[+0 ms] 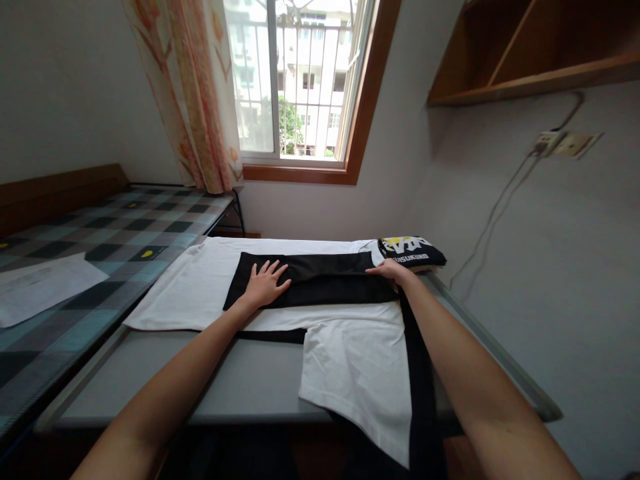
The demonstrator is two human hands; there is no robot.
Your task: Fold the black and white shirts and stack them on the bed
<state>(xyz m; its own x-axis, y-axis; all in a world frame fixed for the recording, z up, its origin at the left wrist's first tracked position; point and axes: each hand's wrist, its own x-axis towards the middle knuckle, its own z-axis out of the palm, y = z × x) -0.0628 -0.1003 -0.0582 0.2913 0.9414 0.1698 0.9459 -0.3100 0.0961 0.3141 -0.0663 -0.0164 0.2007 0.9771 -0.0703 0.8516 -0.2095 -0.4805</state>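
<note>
A white T-shirt [175, 290] lies spread across a grey table, one sleeve [357, 373] hanging over the near edge. On top of it rests a folded black garment [325, 283], laid out as a long strip. My left hand [265, 285] presses flat on the left part of this strip with fingers spread. At its right end, my right hand [393, 271] has its fingers bent around the edge near the shirt's neck; the fingertips are partly hidden. More black cloth [423, 373] shows under the white shirt and hangs down at the right.
A black folded item with white and yellow print [413, 252] sits at the table's far right corner. The grey table [250, 387] stands against the right wall. To the left is a bed with a checked cover [165, 223] and paper [50, 283] on it. A shelf [525, 80] juts out overhead.
</note>
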